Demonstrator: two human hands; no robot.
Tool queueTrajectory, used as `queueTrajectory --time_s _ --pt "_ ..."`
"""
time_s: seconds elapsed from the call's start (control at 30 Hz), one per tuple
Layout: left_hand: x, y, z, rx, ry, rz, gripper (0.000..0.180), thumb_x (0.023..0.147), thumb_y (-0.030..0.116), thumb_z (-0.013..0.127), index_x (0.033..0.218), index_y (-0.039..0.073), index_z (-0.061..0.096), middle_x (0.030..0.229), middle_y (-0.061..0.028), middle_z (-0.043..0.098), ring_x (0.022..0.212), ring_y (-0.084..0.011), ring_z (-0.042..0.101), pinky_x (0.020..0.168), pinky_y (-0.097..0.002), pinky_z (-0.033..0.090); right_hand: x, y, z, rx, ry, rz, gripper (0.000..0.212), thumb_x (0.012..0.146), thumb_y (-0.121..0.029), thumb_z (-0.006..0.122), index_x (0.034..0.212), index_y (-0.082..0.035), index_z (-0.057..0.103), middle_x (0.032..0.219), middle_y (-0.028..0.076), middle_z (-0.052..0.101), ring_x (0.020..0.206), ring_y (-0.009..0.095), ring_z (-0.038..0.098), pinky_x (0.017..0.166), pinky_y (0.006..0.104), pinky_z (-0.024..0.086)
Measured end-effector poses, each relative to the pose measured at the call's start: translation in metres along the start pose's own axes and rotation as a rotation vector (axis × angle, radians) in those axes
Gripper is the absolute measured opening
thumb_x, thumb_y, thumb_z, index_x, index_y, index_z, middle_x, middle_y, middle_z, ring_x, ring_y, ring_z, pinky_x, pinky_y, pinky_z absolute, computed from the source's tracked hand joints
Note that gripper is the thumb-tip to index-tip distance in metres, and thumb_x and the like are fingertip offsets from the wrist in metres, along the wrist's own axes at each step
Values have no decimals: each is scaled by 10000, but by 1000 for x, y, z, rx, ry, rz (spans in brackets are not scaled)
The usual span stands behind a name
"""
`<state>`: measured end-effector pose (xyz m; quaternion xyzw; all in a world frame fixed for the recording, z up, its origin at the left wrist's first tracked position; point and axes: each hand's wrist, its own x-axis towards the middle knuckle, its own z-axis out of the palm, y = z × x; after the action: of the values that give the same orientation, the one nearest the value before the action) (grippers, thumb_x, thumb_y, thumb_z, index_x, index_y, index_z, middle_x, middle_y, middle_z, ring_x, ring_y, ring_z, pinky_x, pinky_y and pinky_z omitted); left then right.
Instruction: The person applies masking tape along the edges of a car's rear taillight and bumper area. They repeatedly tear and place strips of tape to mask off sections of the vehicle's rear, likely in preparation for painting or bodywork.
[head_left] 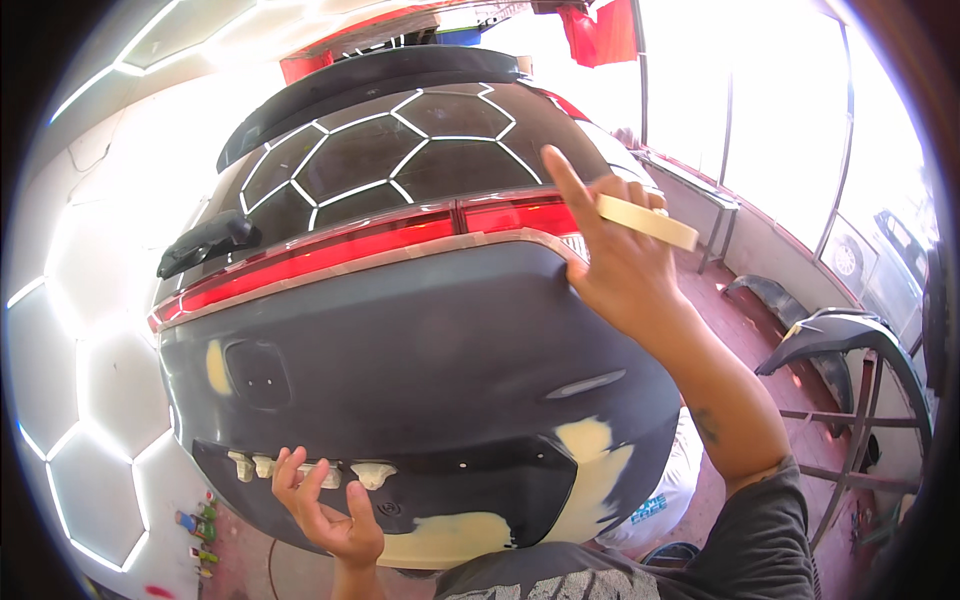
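2 dk panels [840,335] by metal rack [862,430]; bench [690,180] nr window [780,140].

Dark grey car tailgate [420,330] fills centre, cream patches [595,470] low and at lower right. Red light strip [330,258] crosses above it, masking tape [390,252] along strip's lower edge. Right hand [628,268], right of centre, holds pale tape roll [650,222], index finger up, thumb by tailgate's upper right edge. Left hand [345,525], lower left of centre, fingers spread. Rear window [350,165] upper centre; loose body panels [840,335] far right.
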<state>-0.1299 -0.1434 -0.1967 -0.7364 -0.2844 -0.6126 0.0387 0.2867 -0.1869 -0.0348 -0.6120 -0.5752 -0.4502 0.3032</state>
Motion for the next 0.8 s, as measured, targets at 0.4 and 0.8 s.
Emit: queueTrajectory --time_s 0.4,0.8 --pt "-14 -15 -4 -94 80 -35 427 1009 75 665 1423 -23 632 1556 -225 577 1524 -419 500 1310 -617 351 -19 17 1 26 -236 66 1177 795 -71 834 1828 -246 296 1141 199 678 1065 388 663 937 525 520" --pt "-16 -11 1 -153 113 -54 350 1020 65 704 1351 -25 638 1382 -189 636 1386 -364 597 1190 -535 476 -162 -6 -119 700 -110 872 1071 916 -14 826 1815 -72 248 1061 100 745 886 138 684 864 314 529"
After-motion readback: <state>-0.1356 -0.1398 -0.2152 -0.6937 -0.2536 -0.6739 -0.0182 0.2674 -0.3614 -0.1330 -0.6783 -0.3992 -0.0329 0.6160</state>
